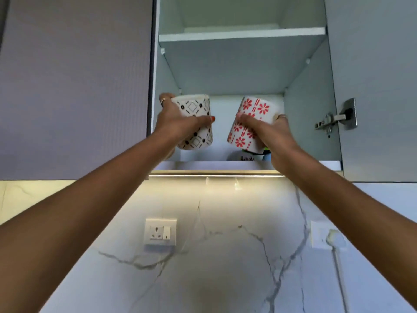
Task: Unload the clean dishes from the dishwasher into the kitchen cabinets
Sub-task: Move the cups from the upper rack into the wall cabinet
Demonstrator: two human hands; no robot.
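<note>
Overhead, left hand (178, 125) grips black-patterned mug (195, 123), right hand (268, 132) grips red-flowered mug (250, 120), tilted; both raised at open cabinet (311, 109) lower shelf opening.

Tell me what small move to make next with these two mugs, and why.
Probably ease both mugs forward and down onto the lower shelf. The left hand grips the black-patterned mug and the right hand grips the red-flowered mug, both raised at the cabinet opening. Place the red one carefully: other cups sit just beneath it.
</note>
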